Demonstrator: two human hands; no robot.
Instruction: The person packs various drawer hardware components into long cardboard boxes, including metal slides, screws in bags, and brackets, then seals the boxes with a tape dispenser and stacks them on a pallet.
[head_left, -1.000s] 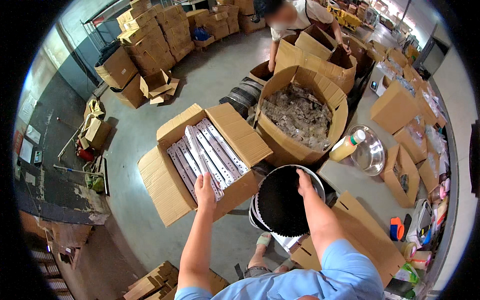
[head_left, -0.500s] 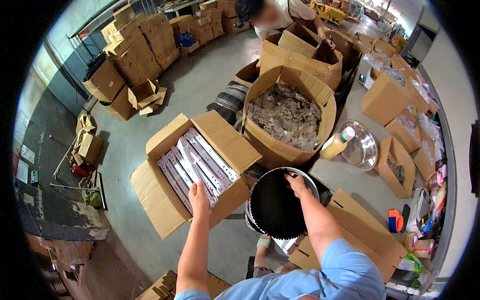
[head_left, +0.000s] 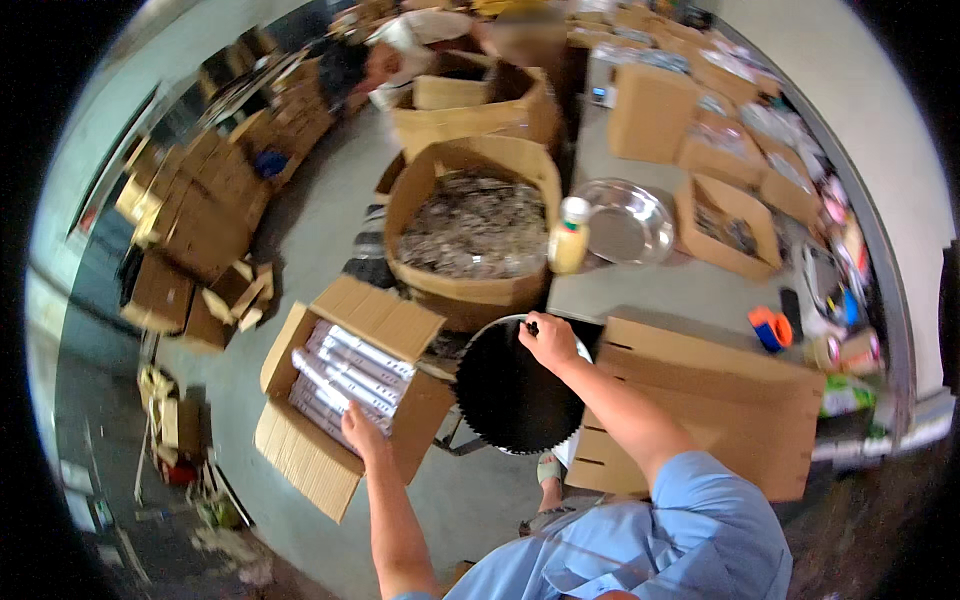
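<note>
A cardboard box [head_left: 415, 430] with spread flaps stands at centre left, filled with rows of whitish perforated metal strips [head_left: 372, 352]. My left hand [head_left: 364, 432] is closed around the near end of one strip [head_left: 320, 378], which slants over the others in the box. To the right is a round pail [head_left: 497, 322] with a pale rim, its opening taken up by something black with a toothed edge [head_left: 512, 400]. At its far right rim my right hand [head_left: 550, 342] is closed, with small black bits showing at the fingers; their kind is too small to tell.
Beyond the pail stands a large carton [head_left: 550, 180] of small bagged parts. A steel bowl [head_left: 660, 225] and yellowish bottle [head_left: 570, 245] stand on the grey table [head_left: 620, 295]. An opened carton [head_left: 710, 410] lies right. Another person [head_left: 430, 30] leans over a far carton.
The view has swung, shifting most surroundings leftward. My right hand has lifted from inside the pail to its rim, fingers now closed. My left hand still holds the strip, now tilted further left.
</note>
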